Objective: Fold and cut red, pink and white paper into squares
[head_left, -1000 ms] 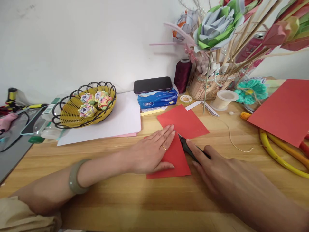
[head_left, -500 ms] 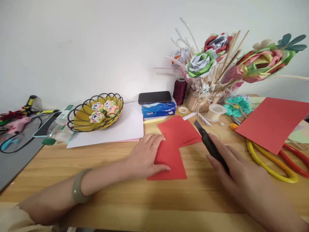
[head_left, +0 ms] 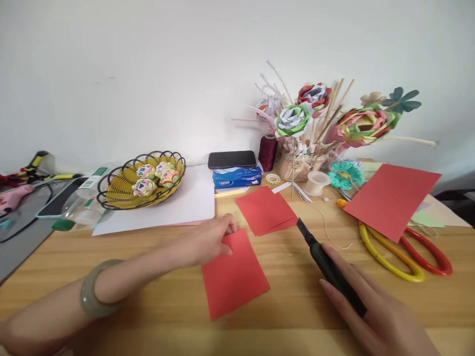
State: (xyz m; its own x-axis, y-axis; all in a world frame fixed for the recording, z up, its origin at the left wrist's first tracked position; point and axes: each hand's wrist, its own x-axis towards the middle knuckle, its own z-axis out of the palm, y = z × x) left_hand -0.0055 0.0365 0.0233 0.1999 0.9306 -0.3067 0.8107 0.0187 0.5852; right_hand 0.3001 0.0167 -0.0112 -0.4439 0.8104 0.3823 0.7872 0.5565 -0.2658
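Left fingers [head_left: 227, 228] curled and pinching the upper left corner of a small red paper sheet [head_left: 234, 273]; ring on one finger, pale green bangle [head_left: 90, 292] at the wrist, left hand [head_left: 208, 241] otherwise clear of the table. Right fingers [head_left: 336, 291] closed along the dark handle of a utility knife [head_left: 326, 264], blade tip forward and raised off the wood; right hand [head_left: 374, 316] low at the right edge of view.

Changed against a second ago: then a flat left palm pressing on the red paper with the blade at the fold line; now the knife drawn back to the right, and the small sheet separate, dragged nearer and turned askew. Second red piece [head_left: 266, 211] left behind, apart from the first, two layers showing at its right edge. Judged from that: cut finished, one piece now in hand.

Wooden table [head_left: 282, 316], light grain. Behind the hands: white paper sheets [head_left: 185, 202] under a yellow wire basket [head_left: 111, 190] with small folded paper flowers, a blue tissue pack [head_left: 237, 177] with a dark phone [head_left: 232, 159] on top, a maroon thread spool [head_left: 267, 152], a holder of paper roses on sticks [head_left: 300, 165], a white cord spool [head_left: 316, 183]. At right a large red sheet [head_left: 389, 200] over yellow and red scissors [head_left: 401, 252]. Far left, a grey mat with cables and tools. Plain white wall behind.
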